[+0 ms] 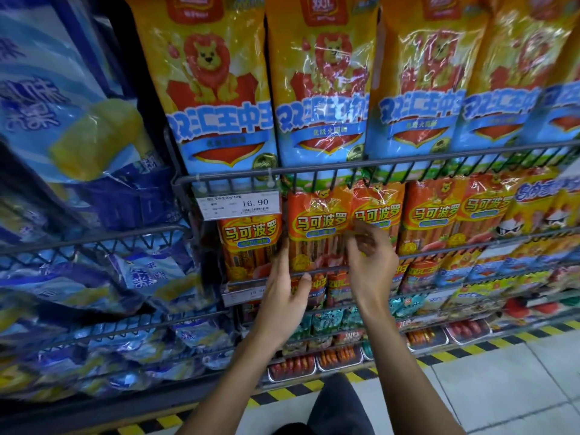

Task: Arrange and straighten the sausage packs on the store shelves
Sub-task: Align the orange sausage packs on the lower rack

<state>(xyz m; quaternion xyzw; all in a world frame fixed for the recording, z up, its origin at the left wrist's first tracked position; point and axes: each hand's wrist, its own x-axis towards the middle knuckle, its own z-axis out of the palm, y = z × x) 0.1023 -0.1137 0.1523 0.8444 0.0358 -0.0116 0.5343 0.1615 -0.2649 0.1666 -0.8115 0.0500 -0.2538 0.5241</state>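
Both hands work on the orange sausage packs in the second wire shelf row, below the tall yellow lion packs (323, 89). The left hand (282, 296) lies against the left edge of the middle orange pack (317, 227), fingers mostly straight and pointing up along the seam, thumb bent over the wire rail (314, 273) — it touches and steadies, no real grip. The right hand (370, 265) has its fingers curled in at the next orange pack (378, 211) just to the right, apparently pinching the wrapper's lower front; how much film it actually has I cannot tell, the fingertips blur.

The two packs overlap slightly at their upper edges and the right one sits a bit higher and tilted, so the job here looks like squaring that pair.

Risks, as I judge them:
- Glossy film is slippery — a thin pinch may slide off and leave the pack crooked.
- Pulling the right pack forward could tip it over the low rail and drop it toward the lower rows.
- Pushing sideways may shove the further right orange packs (439, 215) out of line, since they stand tight together.
- The left pack (251, 243) under the price tag (240, 206) touches the middle one; a nudge may skew it or knock the tag.
- The thumb on the rail could snag when the pack shifts.
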